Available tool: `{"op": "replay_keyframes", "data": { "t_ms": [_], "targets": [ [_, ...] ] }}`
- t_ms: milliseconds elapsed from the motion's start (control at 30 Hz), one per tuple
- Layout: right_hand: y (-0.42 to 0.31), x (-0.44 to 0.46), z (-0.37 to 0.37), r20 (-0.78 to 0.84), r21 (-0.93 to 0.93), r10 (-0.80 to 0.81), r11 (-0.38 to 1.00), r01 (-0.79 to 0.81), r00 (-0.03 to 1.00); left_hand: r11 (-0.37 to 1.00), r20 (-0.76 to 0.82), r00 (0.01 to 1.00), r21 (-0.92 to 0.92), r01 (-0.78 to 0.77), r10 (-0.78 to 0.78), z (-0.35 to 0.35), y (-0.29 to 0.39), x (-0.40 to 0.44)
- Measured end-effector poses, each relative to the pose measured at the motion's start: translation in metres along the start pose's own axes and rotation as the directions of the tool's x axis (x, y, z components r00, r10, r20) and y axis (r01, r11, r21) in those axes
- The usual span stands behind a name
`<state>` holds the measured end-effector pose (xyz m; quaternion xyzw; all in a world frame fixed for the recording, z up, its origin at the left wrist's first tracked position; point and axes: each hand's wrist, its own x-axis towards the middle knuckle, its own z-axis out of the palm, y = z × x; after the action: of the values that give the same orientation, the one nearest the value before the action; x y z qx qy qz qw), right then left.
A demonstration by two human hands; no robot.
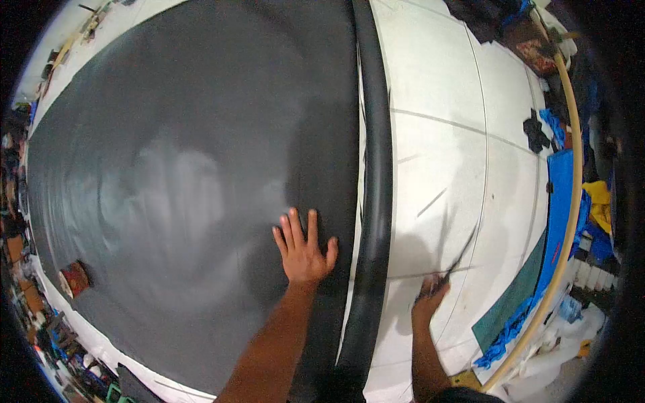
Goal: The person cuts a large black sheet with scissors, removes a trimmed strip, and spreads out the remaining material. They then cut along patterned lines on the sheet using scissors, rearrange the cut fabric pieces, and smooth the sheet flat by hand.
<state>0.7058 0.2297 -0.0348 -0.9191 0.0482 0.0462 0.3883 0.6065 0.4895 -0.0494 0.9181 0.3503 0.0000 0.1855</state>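
Note:
My left hand (306, 255) lies flat on a wide black sheet (168, 101) of smooth, slightly shiny material, fingers spread, close to its right edge. Beside that edge runs a long black roll (377, 154), with a narrow pale gap between the two. To the right of the roll, my right hand (431, 295) is closed around a pair of scissors (461, 255). The blades point up and away over the white tabletop (437, 161); they look parted, though slightly blurred. The handles are mostly hidden by my fingers.
A reddish-brown object (75, 279) sits on the sheet's left edge. Along the table's right side lie blue material (561, 195), a dark green piece (514, 292) and a black scrap (535, 132). A curved tan edge (571, 134) borders them. Clutter fills the floor beyond.

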Motion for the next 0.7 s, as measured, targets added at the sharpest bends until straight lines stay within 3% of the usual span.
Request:
{"op": "replay_keyframes", "data": {
  "t_ms": [67, 100, 167, 233, 267, 300, 333, 367, 433, 500, 567, 633, 700],
  "targets": [
    [0.095, -0.116, -0.088, -0.098, -0.343, 0.121, 0.928, -0.147, 0.988, 1.0, 0.019, 1.0, -0.012, -0.012, 0.013, 0.001, 0.003, 0.0],
    [0.127, -0.159, -0.11, -0.132, -0.389, 0.168, 0.898, -0.207, 0.977, 1.0, -0.016, 1.0, -0.005, -0.017, 0.017, -0.001, 0.002, 0.001],
    [0.149, -0.199, -0.111, -0.194, -0.309, 0.193, 0.918, -0.247, 0.962, 0.999, -0.052, 0.998, 0.005, -0.037, 0.037, -0.001, 0.001, 0.003],
    [0.136, -0.204, -0.09, -0.254, -0.406, 0.001, 0.907, -0.108, 0.967, 0.997, -0.145, 0.987, 0.035, -0.067, 0.072, 0.003, -0.001, 0.0],
    [0.144, -0.209, -0.09, -0.263, -0.517, 0.11, 0.822, -0.237, 0.958, 0.994, -0.13, 0.985, 0.034, -0.108, 0.112, 0.006, -0.004, -0.006],
    [0.163, -0.214, -0.088, -0.297, -0.427, 0.041, 0.888, -0.171, 0.954, 0.992, -0.16, 0.98, 0.076, -0.103, 0.114, 0.01, -0.005, -0.005],
    [0.177, -0.217, -0.08, -0.373, -0.467, -0.082, 0.877, -0.111, 0.924, 0.989, -0.196, 0.974, 0.118, -0.089, 0.111, 0.014, -0.005, -0.002],
    [0.178, -0.219, -0.077, -0.431, -0.465, -0.01, 0.86, -0.213, 0.902, 0.988, -0.22, 0.966, 0.105, -0.113, 0.134, 0.016, -0.004, -0.004],
    [0.142, -0.208, -0.092, -0.372, -0.33, 0.035, 0.929, -0.167, 0.928, 0.992, -0.22, 0.967, 0.034, -0.122, 0.127, 0.016, -0.008, -0.009],
    [0.158, -0.212, -0.092, -0.378, -0.295, 0.076, 0.935, -0.198, 0.923, 0.992, -0.159, 0.983, -0.07, -0.101, 0.089, 0.02, -0.018, 0.01],
    [0.178, -0.218, -0.091, -0.409, -0.342, -0.136, 0.94, -0.014, 0.902, 0.988, -0.111, 0.989, -0.108, -0.108, 0.096, 0.006, -0.035, 0.006],
    [0.17, -0.222, -0.094, -0.439, -0.446, -0.116, 0.889, -0.105, 0.891, 0.887, -0.364, 0.926, -0.39, -0.248, 0.099, -0.039, -0.031, -0.016],
    [0.174, -0.226, -0.094, -0.465, -0.423, -0.127, 0.901, -0.094, 0.876, 0.849, -0.398, 0.904, -0.414, -0.329, 0.156, -0.072, -0.042, -0.078]
  ]
}}
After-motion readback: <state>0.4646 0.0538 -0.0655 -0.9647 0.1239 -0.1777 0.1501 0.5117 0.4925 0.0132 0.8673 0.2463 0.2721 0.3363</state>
